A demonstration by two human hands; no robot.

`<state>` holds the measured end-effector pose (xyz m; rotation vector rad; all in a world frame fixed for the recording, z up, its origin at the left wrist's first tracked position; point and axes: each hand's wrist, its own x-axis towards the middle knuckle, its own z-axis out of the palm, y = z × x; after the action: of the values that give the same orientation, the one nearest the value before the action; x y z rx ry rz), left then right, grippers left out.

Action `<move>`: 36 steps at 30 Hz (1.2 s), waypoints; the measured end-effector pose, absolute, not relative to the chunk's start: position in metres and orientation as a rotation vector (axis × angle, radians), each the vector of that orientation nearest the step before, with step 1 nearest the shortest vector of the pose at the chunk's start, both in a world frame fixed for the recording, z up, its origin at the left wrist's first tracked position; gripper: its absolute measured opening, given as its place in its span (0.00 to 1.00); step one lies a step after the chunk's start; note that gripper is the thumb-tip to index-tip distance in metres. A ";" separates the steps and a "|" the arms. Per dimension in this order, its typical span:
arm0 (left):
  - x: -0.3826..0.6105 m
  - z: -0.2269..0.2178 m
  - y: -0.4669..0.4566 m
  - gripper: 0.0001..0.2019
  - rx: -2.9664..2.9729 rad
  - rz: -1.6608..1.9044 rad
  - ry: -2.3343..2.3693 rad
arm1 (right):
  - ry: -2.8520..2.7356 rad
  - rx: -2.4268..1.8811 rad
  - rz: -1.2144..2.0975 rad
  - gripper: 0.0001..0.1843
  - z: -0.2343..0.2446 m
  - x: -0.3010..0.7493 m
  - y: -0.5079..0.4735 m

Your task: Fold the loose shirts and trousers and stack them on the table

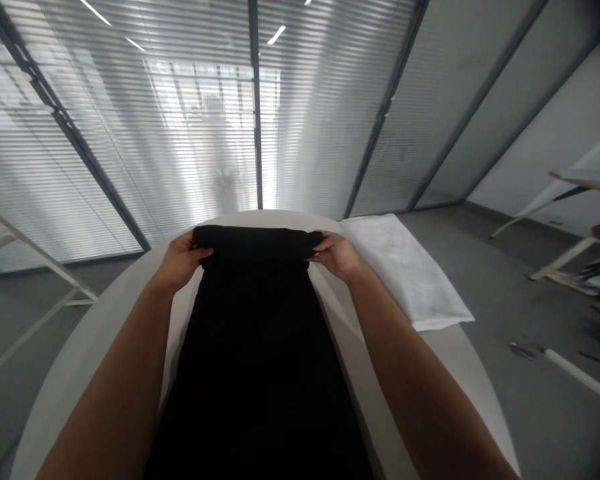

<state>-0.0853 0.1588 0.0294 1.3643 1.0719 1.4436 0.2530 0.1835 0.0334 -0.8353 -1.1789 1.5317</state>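
"Fingers (200, 252) first: what are they doing?"

"They're gripping the rolled far end of a black cloth (253, 245). The left hand (180, 261) is pinching one end of the roll, and the right hand (336, 256) is pinching the other."

"Where's the rest of the cloth?"

"It's lying flat along a white table (460, 353), stretching from the roll back toward the person, with the roll sitting near the table's far edge."

"Is anything lying beside it?"

"Yes, a folded white towel (405, 267) is resting on the table just beside the right hand."

"And further out?"

"Grey floor (525, 293) is spreading around the table, and a white stick (583, 377) is lying on it to the right. A low stand (580, 180) is standing beyond that, near the wall, and a glass wall (130, 133) with blinds is rising ahead of the table."
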 end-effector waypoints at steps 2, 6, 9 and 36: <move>-0.092 0.033 0.156 0.21 1.449 1.306 1.142 | -1.222 -0.856 1.585 0.12 0.033 0.256 0.183; -0.104 0.039 0.155 0.20 1.641 1.142 1.346 | -1.383 -0.890 1.649 0.10 0.034 0.257 0.181; -0.106 0.044 0.154 0.21 1.684 1.096 1.411 | -1.476 -0.895 1.631 0.09 0.035 0.257 0.179; -0.118 0.068 0.138 0.15 1.675 0.449 1.440 | -2.171 -1.465 1.439 0.11 0.055 0.257 0.171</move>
<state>-0.1185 0.1380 0.0680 1.6755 1.4401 0.4494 0.2568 0.1706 0.0553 -1.4650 -2.1713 1.4385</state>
